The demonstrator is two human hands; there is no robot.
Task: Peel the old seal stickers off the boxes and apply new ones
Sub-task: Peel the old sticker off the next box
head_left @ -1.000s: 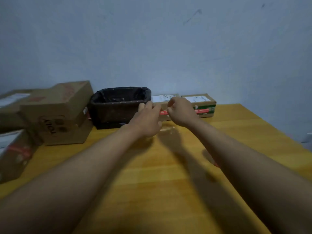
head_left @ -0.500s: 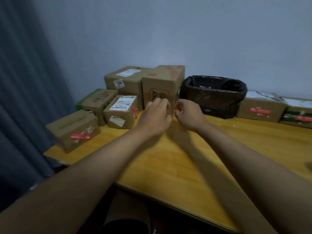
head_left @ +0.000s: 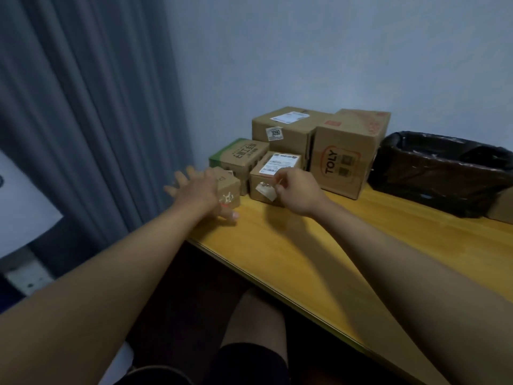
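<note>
1. Pale blue wall (head_left: 333,51) and pleated grey curtain (head_left: 83,107) close off the corner behind your smooth yellow wooden table (head_left: 319,259), whose front edge runs diagonally across the view.
2. Your left hand (head_left: 194,190) reaches over the table's left end with its fingers straight and spread; the thumb tip lies on the tabletop just in front of a small box (head_left: 229,187).
3. That small box is plain brown cardboard, tilted, with a blurred white-and-red seal sticker (head_left: 227,198) on its near face. Your left hand covers its left side; you cannot tell whether the palm touches it.
4. Your right hand (head_left: 297,190) is curled, fingertips drawn together at the upper edge of a labelled box (head_left: 268,179). Whether they pinch anything is too small to tell.
5. The labelled box is squat cardboard with a white printed label on top and a pale, partly lifted sticker (head_left: 266,191) on its front face.
6. Behind stand a green-edged carton (head_left: 238,154), a larger box tagged 3090 (head_left: 286,132) and a tall box printed TOLY (head_left: 344,159), packed side by side.
7. To the right sits a rectangular bin (head_left: 444,173) lined with crinkled, glossy black plastic.
</note>
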